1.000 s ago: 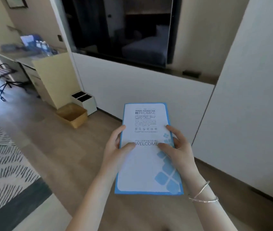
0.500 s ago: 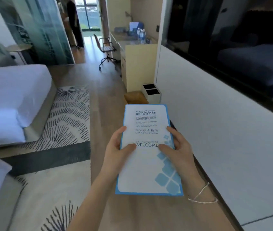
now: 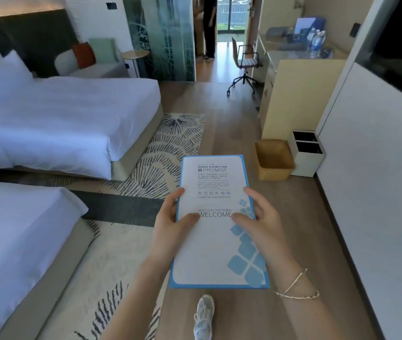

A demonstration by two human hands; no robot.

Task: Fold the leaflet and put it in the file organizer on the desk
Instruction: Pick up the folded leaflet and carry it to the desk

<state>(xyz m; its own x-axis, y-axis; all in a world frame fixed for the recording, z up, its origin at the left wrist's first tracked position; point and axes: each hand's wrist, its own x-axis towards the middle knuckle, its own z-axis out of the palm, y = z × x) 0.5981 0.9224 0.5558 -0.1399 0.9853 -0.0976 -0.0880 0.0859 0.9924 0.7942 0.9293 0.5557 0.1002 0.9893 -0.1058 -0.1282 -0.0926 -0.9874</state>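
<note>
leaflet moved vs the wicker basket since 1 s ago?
Yes. The leaflet then sat right of the wicker basket in frame; now it is left of and below it. Much of that is head turn. Left hand and right hand grip unchanged.

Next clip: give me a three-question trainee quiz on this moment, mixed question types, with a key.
1. True or false: the blue-bordered white leaflet is held by the left hand and the right hand together.
2. Which large word is printed between the two thumbs? A) WELCOME B) MENU C) EXIT
3. Fill in: the woven tan basket sits on the wood floor beside a white two-slot ______.

Key
1. True; one hand grips each long edge, thumbs on top.
2. A.
3. Bin; it stands at the foot of the pale yellow desk, where water bottles stand on top.
</note>
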